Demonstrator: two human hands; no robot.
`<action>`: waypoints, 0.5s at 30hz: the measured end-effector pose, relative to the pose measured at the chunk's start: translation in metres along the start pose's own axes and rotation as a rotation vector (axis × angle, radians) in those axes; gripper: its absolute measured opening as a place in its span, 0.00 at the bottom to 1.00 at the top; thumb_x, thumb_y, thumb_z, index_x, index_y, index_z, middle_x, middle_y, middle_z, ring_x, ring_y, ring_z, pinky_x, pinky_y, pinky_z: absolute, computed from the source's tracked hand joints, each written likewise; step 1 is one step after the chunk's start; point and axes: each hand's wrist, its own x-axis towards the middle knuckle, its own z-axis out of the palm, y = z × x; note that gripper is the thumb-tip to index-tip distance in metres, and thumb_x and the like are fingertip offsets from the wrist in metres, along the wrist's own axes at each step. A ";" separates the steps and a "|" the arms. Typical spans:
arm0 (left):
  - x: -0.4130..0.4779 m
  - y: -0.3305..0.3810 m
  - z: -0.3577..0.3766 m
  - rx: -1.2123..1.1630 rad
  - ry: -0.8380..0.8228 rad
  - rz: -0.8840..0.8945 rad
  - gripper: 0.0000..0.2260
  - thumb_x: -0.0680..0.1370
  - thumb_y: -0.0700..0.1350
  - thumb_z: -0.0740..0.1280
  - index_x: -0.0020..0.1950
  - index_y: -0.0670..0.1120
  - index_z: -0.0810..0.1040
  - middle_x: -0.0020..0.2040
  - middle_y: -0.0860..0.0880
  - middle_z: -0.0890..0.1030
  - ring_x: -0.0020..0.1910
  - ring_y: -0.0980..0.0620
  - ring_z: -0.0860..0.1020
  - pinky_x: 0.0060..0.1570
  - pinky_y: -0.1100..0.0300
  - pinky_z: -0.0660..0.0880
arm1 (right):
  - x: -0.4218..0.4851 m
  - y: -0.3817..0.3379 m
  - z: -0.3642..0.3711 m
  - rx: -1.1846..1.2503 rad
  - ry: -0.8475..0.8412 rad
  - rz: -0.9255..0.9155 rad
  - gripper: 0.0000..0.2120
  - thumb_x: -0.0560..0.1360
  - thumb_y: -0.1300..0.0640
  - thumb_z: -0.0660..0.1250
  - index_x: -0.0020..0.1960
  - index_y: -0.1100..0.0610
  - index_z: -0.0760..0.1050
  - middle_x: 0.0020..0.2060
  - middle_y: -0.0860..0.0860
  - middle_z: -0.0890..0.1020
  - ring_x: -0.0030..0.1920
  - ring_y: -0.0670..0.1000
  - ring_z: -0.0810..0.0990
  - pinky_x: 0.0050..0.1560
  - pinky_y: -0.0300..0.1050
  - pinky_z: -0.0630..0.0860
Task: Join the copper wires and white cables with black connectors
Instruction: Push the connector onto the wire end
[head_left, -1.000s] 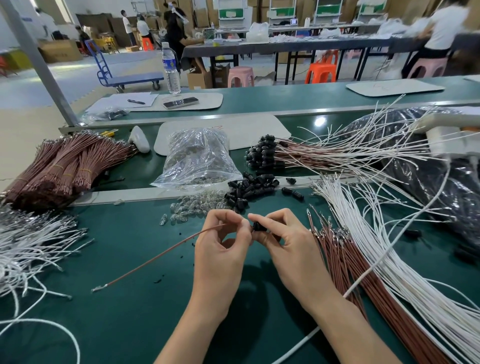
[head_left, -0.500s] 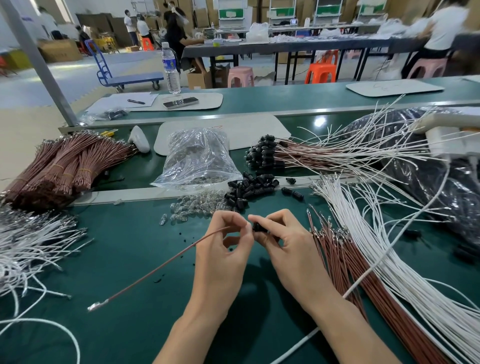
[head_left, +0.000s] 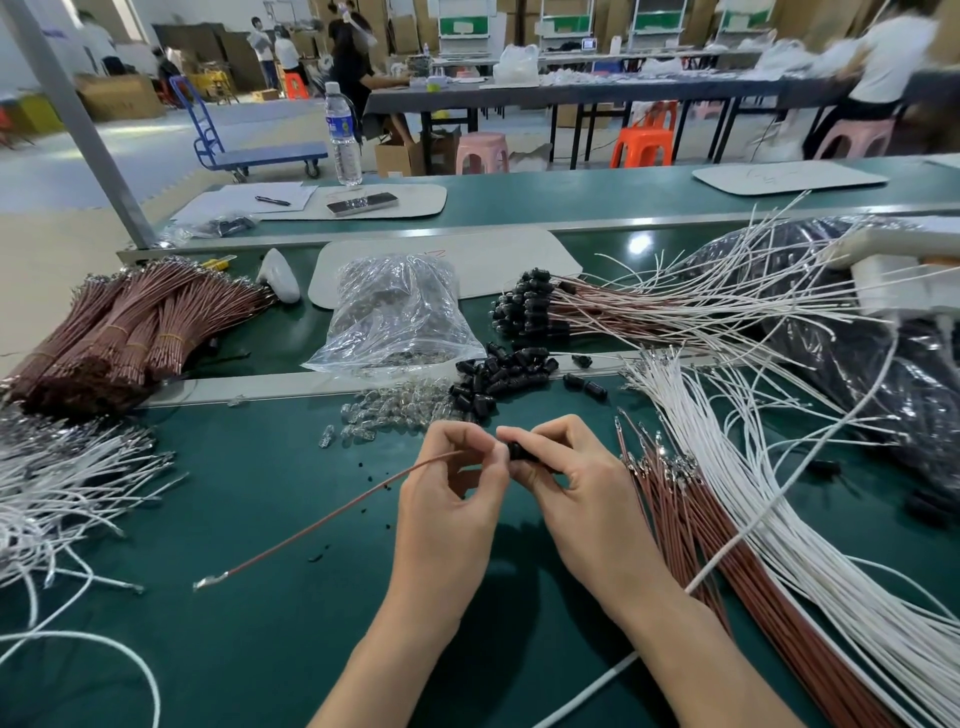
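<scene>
Copper wire (head_left: 311, 525) pinched in left hand (head_left: 447, 514) grip, black connector (head_left: 519, 451) pinched by right hand (head_left: 587, 499)

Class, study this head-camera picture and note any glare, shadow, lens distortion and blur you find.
Head view: a glare spot on the green belt; soft shadows fall on the table beneath the left hand and right hand; wide-angle distortion tilts the grey post; the background worker is blurred; the copper wire and black connector look sharp.

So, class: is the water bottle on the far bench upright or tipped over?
Upright: the water bottle stands on its base, cap at the top.
</scene>
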 end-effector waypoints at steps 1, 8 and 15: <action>-0.001 0.001 0.001 -0.010 0.016 0.008 0.12 0.80 0.41 0.70 0.44 0.58 0.75 0.40 0.56 0.82 0.40 0.57 0.81 0.43 0.67 0.76 | 0.000 0.000 0.001 0.008 -0.002 0.003 0.15 0.77 0.61 0.72 0.62 0.52 0.82 0.46 0.45 0.77 0.49 0.39 0.78 0.49 0.26 0.70; 0.000 0.005 -0.001 -0.102 0.125 0.031 0.09 0.78 0.47 0.68 0.42 0.60 0.73 0.45 0.53 0.82 0.47 0.48 0.84 0.51 0.42 0.80 | 0.001 0.001 0.001 0.050 0.024 0.043 0.15 0.76 0.62 0.73 0.61 0.51 0.83 0.45 0.44 0.78 0.49 0.41 0.79 0.49 0.27 0.71; -0.001 0.003 0.001 -0.073 0.066 0.038 0.09 0.78 0.47 0.68 0.42 0.61 0.73 0.45 0.54 0.82 0.49 0.49 0.83 0.53 0.47 0.80 | 0.000 -0.002 0.002 0.056 0.002 0.023 0.14 0.76 0.61 0.73 0.60 0.52 0.83 0.44 0.46 0.77 0.48 0.40 0.78 0.48 0.26 0.71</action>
